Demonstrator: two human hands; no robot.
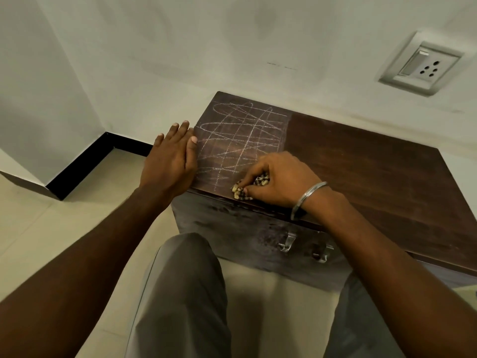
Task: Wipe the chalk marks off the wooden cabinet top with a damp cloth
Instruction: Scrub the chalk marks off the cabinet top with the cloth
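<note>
Dark wood forms the cabinet top, whose left part carries looping white chalk marks. At its left edge the left hand lies flat with fingers spread, gripping nothing; rightward, the right hand clutches a bunched patterned cloth pressed on the front edge beside the marks.

Right hand with bunched cloth on chalk-marked cabinet top, near edge.
</note>
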